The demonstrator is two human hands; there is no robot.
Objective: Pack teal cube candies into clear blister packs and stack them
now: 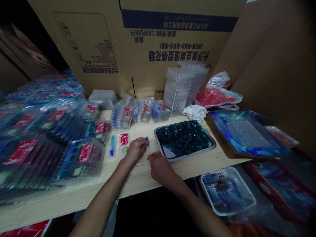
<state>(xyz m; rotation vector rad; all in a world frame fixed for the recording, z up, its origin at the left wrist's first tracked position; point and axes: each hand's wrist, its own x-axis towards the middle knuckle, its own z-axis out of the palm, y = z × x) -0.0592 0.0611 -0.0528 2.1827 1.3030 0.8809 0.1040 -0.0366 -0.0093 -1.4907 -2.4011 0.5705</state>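
Observation:
On the wooden table, my left hand (137,148) is closed over a clear plastic tray (142,162), its fingertips pinched near a small dark teal piece (146,139). My right hand (161,168) is closed too, thumb and fingers together at the tray's right side; what they grip is too small to make out. Just right of the hands lies a white-rimmed tray (170,160) heaped with dark teal pieces (185,136). Left of my left hand is a clear package with a blue pen-like item (112,145) and a red patterned packet (124,139).
Stacks of filled clear packages (84,156) cover the left side. Behind stand clear trays (176,93), a white cloth (195,113) and a red bag (214,97). A box of blue items (247,133) and a lower basket (228,191) are right. Another person's hand (39,59) shows upper left.

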